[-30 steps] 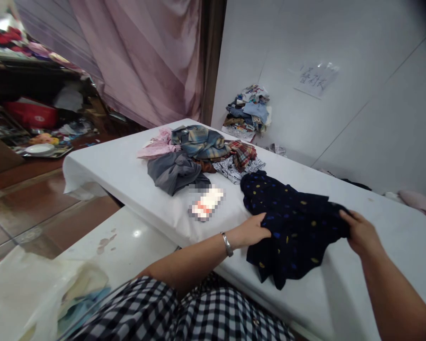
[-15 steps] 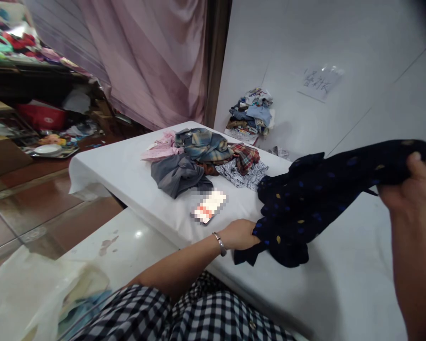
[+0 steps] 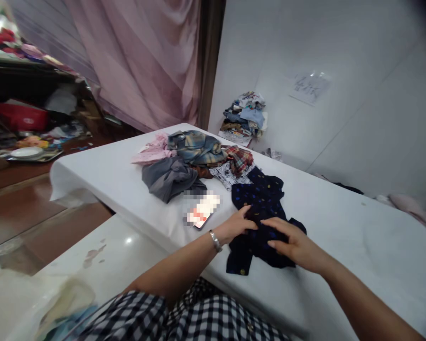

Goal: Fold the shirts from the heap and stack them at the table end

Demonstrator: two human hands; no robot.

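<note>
A dark navy garment with coloured dots (image 3: 261,203) lies folded over itself on the white covered table (image 3: 341,227), near its front edge. My left hand (image 3: 234,225) rests on the garment's left side, fingers spread flat. My right hand (image 3: 291,244) presses palm down on its middle. Neither hand grips the cloth. A silver bracelet (image 3: 215,240) sits on my left wrist.
A heap of crumpled clothes (image 3: 195,158) lies on the table's far left part, with a phone (image 3: 200,210) beside it. A second clothes pile (image 3: 244,116) sits by the wall behind. Pink curtain (image 3: 145,61) and cluttered shelves (image 3: 24,118) stand at left.
My right hand, which had lifted one end of the navy garment high to the right, brought it down and over. The garment now lies doubled, both hands flat on it.
</note>
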